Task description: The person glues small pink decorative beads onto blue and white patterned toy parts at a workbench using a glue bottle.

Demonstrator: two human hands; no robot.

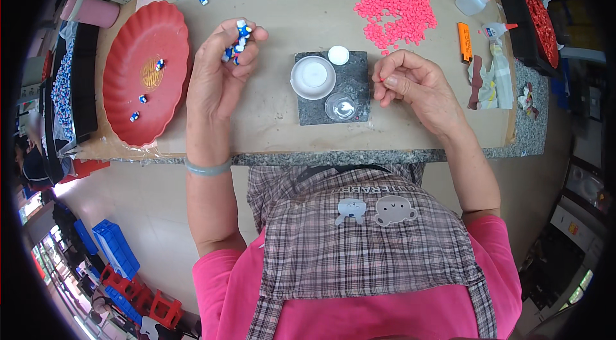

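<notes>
At the worktop's left edge a red scalloped tray holds a few finished pieces; just right of it the left hand grips a small blue-and-white figure between fingertips. Past the grey stone slab at the front edge, the right hand pinches a tiny pink bit. Steadying the figure and bringing the bit in slowly should seat it cleanly

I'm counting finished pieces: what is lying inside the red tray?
Three small blue-and-white pieces lie in the red tray, around a gold emblem. Nothing covers the tray; it is in full view.
</notes>
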